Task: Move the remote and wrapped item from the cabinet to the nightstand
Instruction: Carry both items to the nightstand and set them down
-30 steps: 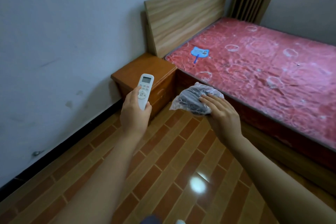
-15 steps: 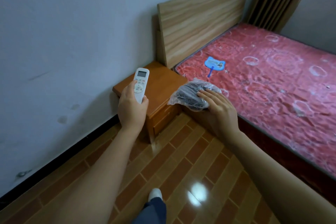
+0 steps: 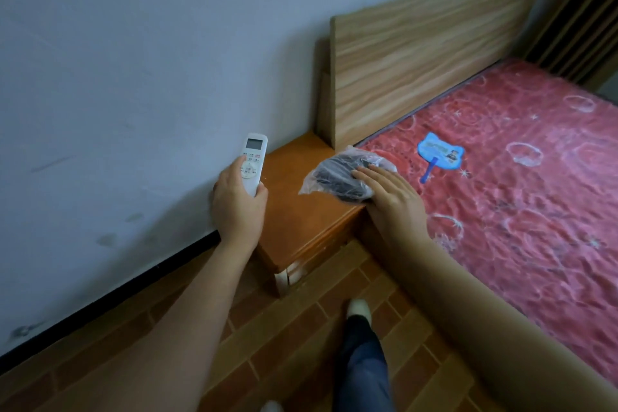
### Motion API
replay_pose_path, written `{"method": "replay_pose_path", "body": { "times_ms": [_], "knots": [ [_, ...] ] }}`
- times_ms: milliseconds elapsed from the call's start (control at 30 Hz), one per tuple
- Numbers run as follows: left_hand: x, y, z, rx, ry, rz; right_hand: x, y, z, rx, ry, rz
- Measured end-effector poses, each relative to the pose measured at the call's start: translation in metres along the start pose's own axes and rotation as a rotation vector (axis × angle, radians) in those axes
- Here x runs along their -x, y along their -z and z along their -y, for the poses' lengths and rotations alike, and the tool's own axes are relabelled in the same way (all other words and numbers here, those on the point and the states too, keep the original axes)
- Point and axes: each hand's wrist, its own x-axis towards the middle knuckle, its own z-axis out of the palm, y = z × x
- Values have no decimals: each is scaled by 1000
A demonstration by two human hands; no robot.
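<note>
The left hand (image 3: 237,207) is gripping the remote (image 3: 253,162) upright, beside the nightstand (image 3: 301,211) — the right hand (image 3: 394,201) is clasping the wrapped item (image 3: 337,174) over its top.

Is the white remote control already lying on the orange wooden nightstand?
No: the left hand holds the white remote control upright, beside the orange wooden nightstand.

Both hands (image 3: 238,207) (image 3: 394,199) outstretched, gripping.

1 head-worn view looks forward and steeply down, close over the nightstand (image 3: 301,211) at the wall (image 3: 133,60), with the bed's (image 3: 518,177) near corner on the right.
</note>
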Motion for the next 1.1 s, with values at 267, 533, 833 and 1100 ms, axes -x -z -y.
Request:
{"method": "replay_pose_path", "body": {
  "times_ms": [267, 533, 833, 1100],
  "knots": [
    [-57, -98, -14, -60, 238, -120, -76, -86, -117, -127, 162, 143],
    [-81, -156, -8, -121, 408, -149, -102, -159, -169, -275, 213, 291],
    [-82, -234, 55, -195, 491, -60, -69, -255, -191, -304, 173, 432],
    [-67, -303, 117, -208, 594, 5, -39, -334, -200, -293, 112, 514]
  ]
}}
